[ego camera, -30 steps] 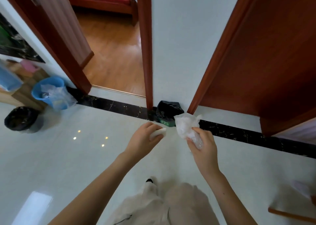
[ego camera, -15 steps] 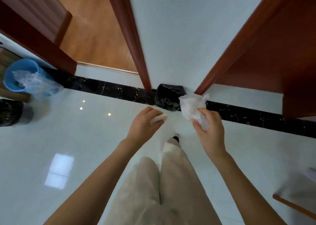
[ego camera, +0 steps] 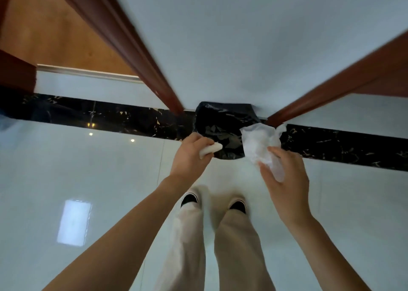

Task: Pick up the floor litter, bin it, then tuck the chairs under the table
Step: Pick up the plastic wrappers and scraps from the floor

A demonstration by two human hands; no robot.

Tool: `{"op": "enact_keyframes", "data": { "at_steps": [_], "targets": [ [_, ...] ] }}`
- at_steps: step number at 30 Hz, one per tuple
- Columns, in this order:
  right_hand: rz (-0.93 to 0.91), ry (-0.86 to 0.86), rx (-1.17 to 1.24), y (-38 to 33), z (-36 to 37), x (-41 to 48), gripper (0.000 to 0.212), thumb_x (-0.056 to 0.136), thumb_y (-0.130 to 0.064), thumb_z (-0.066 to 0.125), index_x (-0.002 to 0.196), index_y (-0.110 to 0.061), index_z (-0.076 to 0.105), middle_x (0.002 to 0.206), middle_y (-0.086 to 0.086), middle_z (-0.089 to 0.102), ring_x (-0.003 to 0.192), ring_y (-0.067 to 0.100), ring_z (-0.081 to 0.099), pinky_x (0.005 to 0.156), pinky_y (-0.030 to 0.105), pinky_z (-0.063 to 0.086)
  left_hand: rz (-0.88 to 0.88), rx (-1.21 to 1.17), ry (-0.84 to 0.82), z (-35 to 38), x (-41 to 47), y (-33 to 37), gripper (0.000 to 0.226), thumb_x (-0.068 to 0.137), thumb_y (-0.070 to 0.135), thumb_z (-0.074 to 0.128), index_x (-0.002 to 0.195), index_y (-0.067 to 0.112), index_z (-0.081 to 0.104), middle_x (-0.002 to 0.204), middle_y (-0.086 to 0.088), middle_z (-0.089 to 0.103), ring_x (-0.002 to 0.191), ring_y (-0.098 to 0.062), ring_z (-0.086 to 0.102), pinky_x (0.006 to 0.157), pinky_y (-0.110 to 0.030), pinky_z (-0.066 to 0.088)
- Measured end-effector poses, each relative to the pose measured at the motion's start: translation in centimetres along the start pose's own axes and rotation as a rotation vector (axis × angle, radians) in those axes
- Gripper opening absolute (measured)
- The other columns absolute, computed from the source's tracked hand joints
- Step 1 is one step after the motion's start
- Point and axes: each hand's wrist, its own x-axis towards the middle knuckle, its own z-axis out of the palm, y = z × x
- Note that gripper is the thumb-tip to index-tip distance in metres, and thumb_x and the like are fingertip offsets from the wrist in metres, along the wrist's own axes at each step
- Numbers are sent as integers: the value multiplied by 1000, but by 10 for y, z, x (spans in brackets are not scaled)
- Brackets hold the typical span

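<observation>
A small bin lined with a black bag (ego camera: 223, 125) stands on the floor against the white wall, between two door frames. My left hand (ego camera: 191, 157) is closed around a small white wad of litter (ego camera: 209, 150), held over the bin's near left edge. My right hand (ego camera: 281, 178) grips a crumpled white tissue or plastic wrapper (ego camera: 259, 142) just over the bin's right side. Both hands hover above the bin opening.
Reddish wooden door frames rise on both sides of the bin, the left frame (ego camera: 132, 47) and the right frame (ego camera: 331, 85). A black marble strip (ego camera: 99, 116) crosses the white tiled floor. My legs and shoes (ego camera: 237, 204) stand just behind the bin.
I have stepped closer to the bin and looked further down. Both hands, still holding their litter, now hover over the bin. The blue bucket and the other black bin have left the view.
</observation>
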Motion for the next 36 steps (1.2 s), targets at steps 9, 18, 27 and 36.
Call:
{"op": "enact_keyframes", "data": {
  "at_steps": [9,18,27,36],
  "targets": [
    [-18,56,-29,124,93,49,37,87,-16,72,122,-14,60,111,4,53,96,-13,45,82,-2,32,198,106,31,130,95,-102,23,81,8,73,104,12,71,99,-4,58,93,-25,53,76,-34,48],
    [-13,-3,-37,120,109,82,36,88,-24,70,122,-18,60,114,5,53,92,-11,42,80,-3,31,264,259,87,111,107,-119,51,80,30,73,125,11,61,120,-4,59,113,-25,51,98,-38,43],
    [-127,-112,-62,108,137,110,39,87,-17,72,123,-17,58,112,-6,41,93,1,43,78,-2,34,-32,339,56,93,107,-150,56,98,27,51,146,4,33,134,-13,50,123,-30,45,105,-39,37],
    [-188,-196,-114,126,178,129,39,88,-17,70,124,-19,57,109,-5,42,99,20,52,81,20,45,42,258,67,98,107,-166,58,96,34,41,144,0,37,120,-16,58,110,-33,53,96,-42,45]
  ]
}}
